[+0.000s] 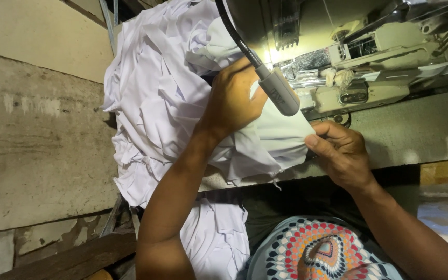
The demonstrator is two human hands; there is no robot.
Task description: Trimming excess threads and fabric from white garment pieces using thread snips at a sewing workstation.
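Observation:
A large heap of white fabric [156, 88] lies on the sewing table and spills over its front edge. My left hand [233, 98] rests on top of the fabric, fingers curled and pressing it toward the sewing machine [369, 57]. My right hand [340, 150] pinches the near edge of a white fabric piece [281, 132] between thumb and fingers, right beside the machine's base. A grey gooseneck lamp head [280, 92] hangs in front of my left hand and hides part of it. The needle area is hidden behind the lamp and the glare.
The grey-green table top [416, 129] runs right of the fabric. A concrete wall [37, 135] fills the left side, with wooden boards [68, 259] at the bottom left. A patterned cloth [322, 249] covers my lap, and more white fabric [216, 238] hangs below the table.

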